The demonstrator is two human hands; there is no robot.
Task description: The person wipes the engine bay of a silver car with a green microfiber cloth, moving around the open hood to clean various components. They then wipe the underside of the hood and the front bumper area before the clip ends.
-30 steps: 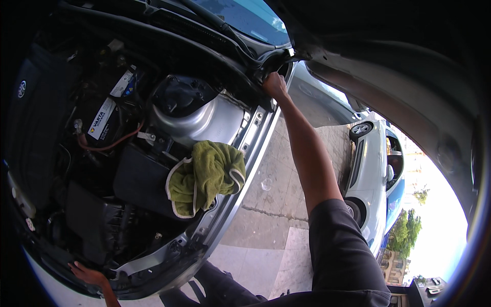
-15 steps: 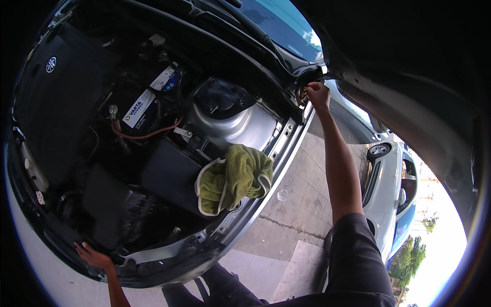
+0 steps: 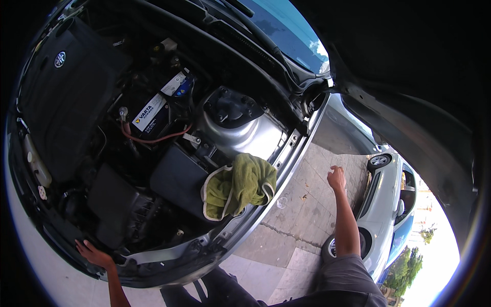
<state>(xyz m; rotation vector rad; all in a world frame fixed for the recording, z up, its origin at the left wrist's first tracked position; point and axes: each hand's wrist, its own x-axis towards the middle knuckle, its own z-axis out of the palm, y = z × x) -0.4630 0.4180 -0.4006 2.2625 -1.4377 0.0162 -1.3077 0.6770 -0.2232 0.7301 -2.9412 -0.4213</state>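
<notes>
My left hand lies with its fingers stretched along the front edge of the car's engine bay. Out over the paved ground, beyond the fender rail, my right hand hangs in the air. Its fingers are loosely bent and apart, with nothing visible in them. Small brown bits, like dry leaf scraps, show against the paving to the left of that hand. A crumpled green cloth with pale edging is draped over the engine bay's near right edge. The corner by the hood hinge looks dark.
The raised hood hangs over the right side. A battery with a red cable, a silver strut tower and a black engine cover fill the bay. White parked cars stand to the right.
My right hand has left the hinge corner, where it pinched brown leaf-like scraps, and come nearer over the paving. Its fingers have loosened. My left hand has stayed put.
</notes>
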